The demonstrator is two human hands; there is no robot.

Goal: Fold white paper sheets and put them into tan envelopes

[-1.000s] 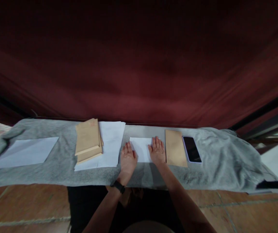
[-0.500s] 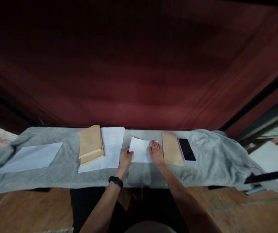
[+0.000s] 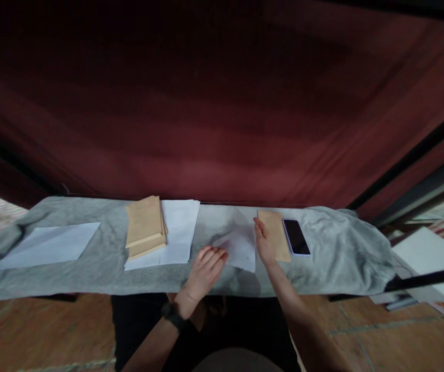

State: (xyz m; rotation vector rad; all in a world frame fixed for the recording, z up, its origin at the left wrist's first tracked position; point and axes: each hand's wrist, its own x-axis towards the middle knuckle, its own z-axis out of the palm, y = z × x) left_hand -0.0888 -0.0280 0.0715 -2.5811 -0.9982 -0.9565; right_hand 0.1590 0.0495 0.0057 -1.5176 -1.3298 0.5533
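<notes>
A white sheet of paper [image 3: 240, 247], somewhat blurred and tilted, is between my two hands over the grey cloth. My left hand [image 3: 207, 266], with a dark band on its wrist, has its fingers curled together at the sheet's left edge. On the sheet's right edge, my right hand [image 3: 264, 242] is closed with the paper at its fingers. Just right of that hand lies a brown envelope [image 3: 279, 235], partly covered by it. A phone [image 3: 296, 237] with a dark screen rests beside the envelope.
Several brown envelopes [image 3: 144, 222] are stacked on white sheets [image 3: 181, 227] left of my hands. Another white sheet [image 3: 47, 245] lies at the far left of the cloth [image 3: 109, 274]. A dark red panel [image 3: 222, 155] rises behind. White boards [image 3: 434, 258] stand at the right.
The white sheet has gone from lying flat to being tilted and turned. My left hand has moved right and nearer my body; my right hand has turned upright and shifted right.
</notes>
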